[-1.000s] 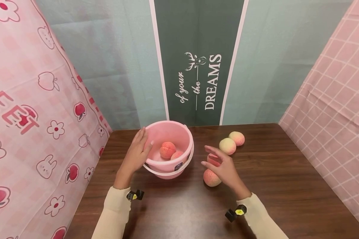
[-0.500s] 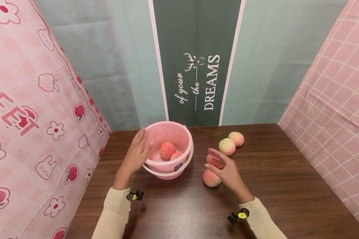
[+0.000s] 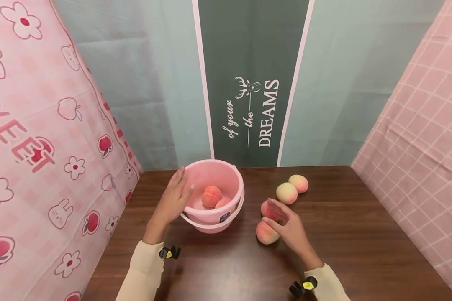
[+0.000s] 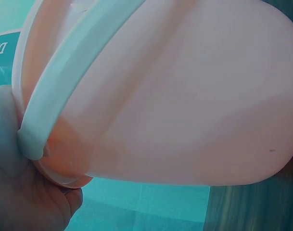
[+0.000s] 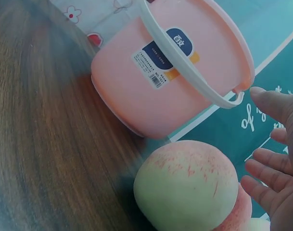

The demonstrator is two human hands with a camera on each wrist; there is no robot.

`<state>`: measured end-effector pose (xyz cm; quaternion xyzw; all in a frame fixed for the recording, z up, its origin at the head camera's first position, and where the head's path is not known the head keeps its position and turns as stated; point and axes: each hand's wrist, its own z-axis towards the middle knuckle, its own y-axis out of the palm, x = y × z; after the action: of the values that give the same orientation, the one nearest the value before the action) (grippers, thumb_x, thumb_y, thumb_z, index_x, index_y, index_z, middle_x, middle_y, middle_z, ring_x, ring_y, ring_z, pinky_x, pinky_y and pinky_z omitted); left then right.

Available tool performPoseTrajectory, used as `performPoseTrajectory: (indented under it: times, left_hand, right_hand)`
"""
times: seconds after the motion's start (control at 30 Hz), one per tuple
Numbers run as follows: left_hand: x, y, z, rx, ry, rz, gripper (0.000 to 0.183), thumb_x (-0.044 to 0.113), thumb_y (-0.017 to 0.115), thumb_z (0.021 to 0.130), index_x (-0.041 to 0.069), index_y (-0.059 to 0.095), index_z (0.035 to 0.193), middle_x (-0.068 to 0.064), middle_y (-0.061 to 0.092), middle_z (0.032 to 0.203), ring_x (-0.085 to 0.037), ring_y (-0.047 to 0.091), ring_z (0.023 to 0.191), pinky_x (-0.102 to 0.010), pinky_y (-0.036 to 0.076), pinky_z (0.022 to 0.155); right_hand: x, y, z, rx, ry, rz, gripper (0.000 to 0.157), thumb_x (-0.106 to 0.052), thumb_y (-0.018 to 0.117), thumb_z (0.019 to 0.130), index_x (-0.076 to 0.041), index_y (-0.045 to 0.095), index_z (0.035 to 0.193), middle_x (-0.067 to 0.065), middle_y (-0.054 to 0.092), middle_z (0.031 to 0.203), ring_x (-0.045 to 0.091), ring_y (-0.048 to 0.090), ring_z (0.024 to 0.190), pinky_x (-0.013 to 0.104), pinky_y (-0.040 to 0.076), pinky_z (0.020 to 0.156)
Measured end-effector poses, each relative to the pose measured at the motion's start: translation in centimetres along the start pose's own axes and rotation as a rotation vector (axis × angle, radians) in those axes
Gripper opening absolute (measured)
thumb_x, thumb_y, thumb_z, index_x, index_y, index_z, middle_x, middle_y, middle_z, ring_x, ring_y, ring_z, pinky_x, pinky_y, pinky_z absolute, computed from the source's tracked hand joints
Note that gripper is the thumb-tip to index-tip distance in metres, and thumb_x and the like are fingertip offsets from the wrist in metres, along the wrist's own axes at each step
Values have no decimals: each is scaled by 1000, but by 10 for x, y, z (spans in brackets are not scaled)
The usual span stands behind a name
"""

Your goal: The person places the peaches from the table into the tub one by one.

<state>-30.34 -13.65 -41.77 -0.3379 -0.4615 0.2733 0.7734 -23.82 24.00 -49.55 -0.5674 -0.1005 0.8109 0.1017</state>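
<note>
A pink bucket [image 3: 207, 215] with a white handle [image 5: 177, 60] stands at the table's left back. Two reddish peaches [image 3: 211, 196] lie inside it. My left hand [image 3: 171, 200] holds the bucket's left rim; in the left wrist view this hand [image 4: 21, 178] wraps the rim beside the handle's end. My right hand [image 3: 291, 230] hovers over two peaches, with fingers apart and nothing held. The nearer peach [image 3: 267, 232] shows fully in front of the thumb, while the farther peach [image 3: 269, 210] is partly behind the fingers. In the right wrist view, a pale green-and-pink peach [image 5: 184, 185] sits below the fingers.
Two paler peaches, one yellowish [image 3: 287, 193] and one pink-tinged [image 3: 299, 183], touch each other farther back on the brown wooden table [image 3: 226, 271]. Cloth hangings stand at the back [image 3: 162, 104], left [image 3: 75, 138] and right [image 3: 410, 138].
My right hand has shifted slightly to the right and lower over the peaches. The whole head view has tilted a little, moving the scene down. My left hand stays at the bucket rim.
</note>
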Motion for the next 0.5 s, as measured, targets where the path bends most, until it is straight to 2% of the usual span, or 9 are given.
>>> performPoseTrajectory:
  times: [0.3,0.5]
  left_hand:
    - [-1,1,1,6,3,12,66,35,48,107,-4,28,157,-17,18,168,-34,15,155,-56,20,121]
    - [1,0,0,4,-2,14,66,36,49,107,-3,28,157,-16,17,168,-33,14,155,-55,20,121]
  right_hand:
    - [12,-3,-5,-10,26,11,63,-19,82,88,-8,56,144,11,62,140,30,62,124,23,50,100]
    - [15,-3,-7,-8,41,7,62,-19,82,88,-10,57,144,10,61,142,29,62,125,20,47,101]
